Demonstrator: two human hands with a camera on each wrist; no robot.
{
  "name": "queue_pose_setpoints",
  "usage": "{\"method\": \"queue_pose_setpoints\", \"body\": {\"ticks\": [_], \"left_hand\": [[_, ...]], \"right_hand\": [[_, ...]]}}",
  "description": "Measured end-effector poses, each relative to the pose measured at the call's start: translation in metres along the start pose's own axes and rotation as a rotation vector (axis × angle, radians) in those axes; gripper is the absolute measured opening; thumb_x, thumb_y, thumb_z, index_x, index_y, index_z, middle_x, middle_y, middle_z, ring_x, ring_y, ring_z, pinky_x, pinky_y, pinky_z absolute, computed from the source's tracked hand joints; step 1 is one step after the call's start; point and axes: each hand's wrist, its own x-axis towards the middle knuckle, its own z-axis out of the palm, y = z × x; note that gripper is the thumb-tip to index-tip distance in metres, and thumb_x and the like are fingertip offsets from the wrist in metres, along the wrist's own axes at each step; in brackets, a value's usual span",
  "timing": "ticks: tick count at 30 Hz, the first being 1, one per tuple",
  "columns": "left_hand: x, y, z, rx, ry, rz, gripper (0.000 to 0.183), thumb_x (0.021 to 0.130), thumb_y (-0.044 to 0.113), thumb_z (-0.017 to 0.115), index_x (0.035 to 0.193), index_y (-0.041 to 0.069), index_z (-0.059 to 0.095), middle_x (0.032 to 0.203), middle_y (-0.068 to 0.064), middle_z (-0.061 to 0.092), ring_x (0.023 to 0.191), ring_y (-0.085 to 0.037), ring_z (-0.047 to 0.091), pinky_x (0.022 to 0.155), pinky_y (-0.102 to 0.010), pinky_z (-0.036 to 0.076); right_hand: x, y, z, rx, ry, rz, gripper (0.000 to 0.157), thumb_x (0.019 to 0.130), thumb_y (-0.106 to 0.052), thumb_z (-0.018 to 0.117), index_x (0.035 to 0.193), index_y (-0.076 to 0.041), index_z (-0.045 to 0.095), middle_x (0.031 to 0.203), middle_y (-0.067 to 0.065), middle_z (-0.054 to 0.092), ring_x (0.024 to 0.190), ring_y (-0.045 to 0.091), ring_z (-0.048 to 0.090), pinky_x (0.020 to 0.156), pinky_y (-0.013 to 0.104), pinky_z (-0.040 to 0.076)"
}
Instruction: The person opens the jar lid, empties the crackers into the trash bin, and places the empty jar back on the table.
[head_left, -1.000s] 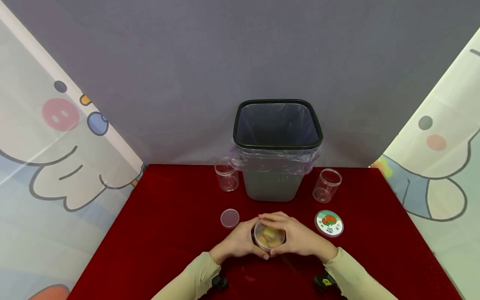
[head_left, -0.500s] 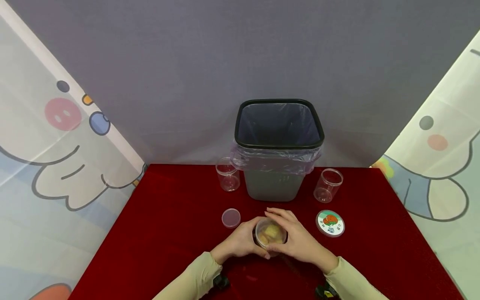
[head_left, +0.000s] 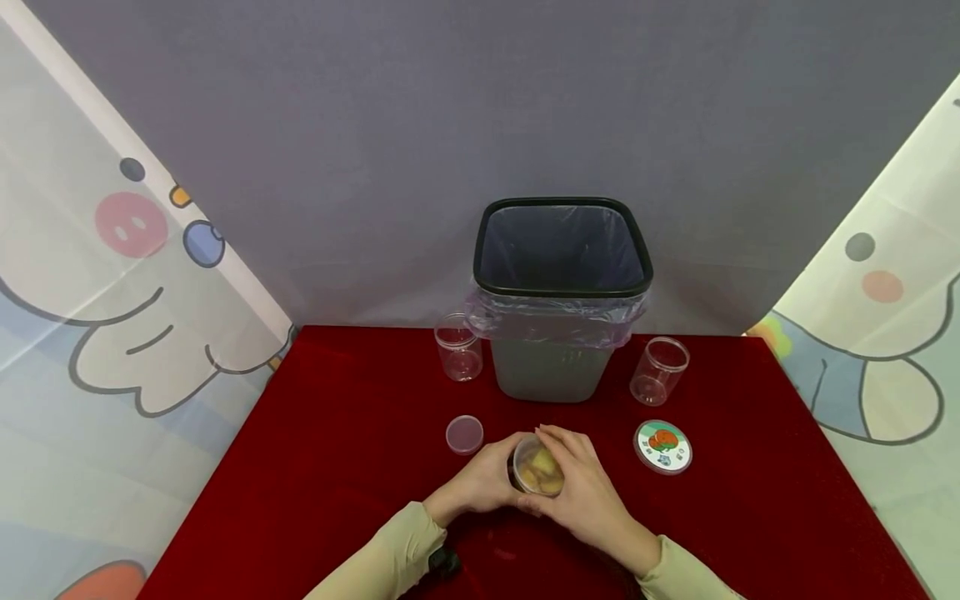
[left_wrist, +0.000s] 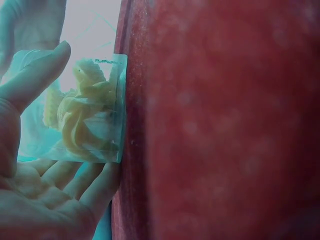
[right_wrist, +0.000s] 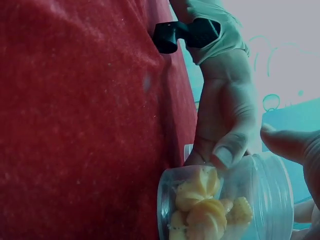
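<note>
A clear round jar [right_wrist: 272, 195] with several yellow piped cookies [right_wrist: 206, 217] in it stands upright on the red cloth, close to the front of the table. My left hand [head_left: 483, 481] grips its left side, fingers behind and thumb in front. Around the top rim, on the right, curve the fingers and thumb of my right hand [head_left: 587, 493]. From the left wrist, the cookies show through the wall, and the left thumb lies across the jar's side. Part of the rim is hidden by the right fingers.
A grey bin [head_left: 552, 371] with a plastic liner stands at the back. Two clear jars [head_left: 459, 354] flank it, the right jar [head_left: 660, 372] slightly farther out. A plain clear lid [head_left: 465, 435] lies left of the hands, a picture-printed lid [head_left: 663, 447] right.
My right hand has turned around the jar's top, its wrist swinging toward the front and left and its thumb nearing the left thumb. The left hand keeps its grip.
</note>
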Motion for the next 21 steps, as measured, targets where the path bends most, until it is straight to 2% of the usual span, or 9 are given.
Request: {"method": "queue_pose_setpoints", "body": {"ticks": [5,11,16,21], "left_hand": [[0.0,0.001,0.0,-0.023,-0.007,-0.026,0.095,0.057,0.052,0.085,0.137,0.035,0.038,0.127,0.014,0.05,0.11,-0.005,0.051,0.092,-0.028,0.044],[-0.001,0.002,0.0,-0.036,-0.014,-0.039,0.095,0.057,0.051,0.085,0.137,0.035,0.038,0.128,0.014,0.05,0.111,-0.005,0.051,0.092,-0.028,0.043],[-0.001,0.003,-0.001,-0.046,-0.016,-0.039,0.094,0.057,0.052,0.084,0.137,0.034,0.037,0.129,0.014,0.049,0.111,-0.005,0.05,0.093,-0.028,0.043],[-0.001,0.002,-0.001,-0.07,-0.027,-0.047,0.096,0.057,0.051,0.085,0.138,0.034,0.036,0.128,0.015,0.049,0.111,-0.005,0.051,0.092,-0.028,0.044]], "right_hand": [[0.001,0.002,0.0,-0.023,0.021,-0.027,0.081,0.065,-0.05,0.082,0.13,-0.009,0.056,0.135,-0.003,0.047,0.12,0.011,0.038,0.093,0.039,0.043],[0.002,0.008,0.0,-0.001,0.001,-0.07,0.081,0.067,-0.05,0.08,0.131,-0.008,0.056,0.137,-0.008,0.044,0.12,0.009,0.038,0.093,0.038,0.043],[0.005,0.019,-0.002,0.045,-0.043,-0.16,0.078,0.07,-0.05,0.077,0.132,-0.008,0.054,0.138,-0.006,0.043,0.119,0.009,0.038,0.091,0.038,0.045],[0.011,0.035,-0.006,0.124,-0.124,-0.265,0.077,0.073,-0.047,0.077,0.136,-0.013,0.05,0.14,-0.003,0.042,0.121,0.011,0.038,0.092,0.039,0.044]]}}
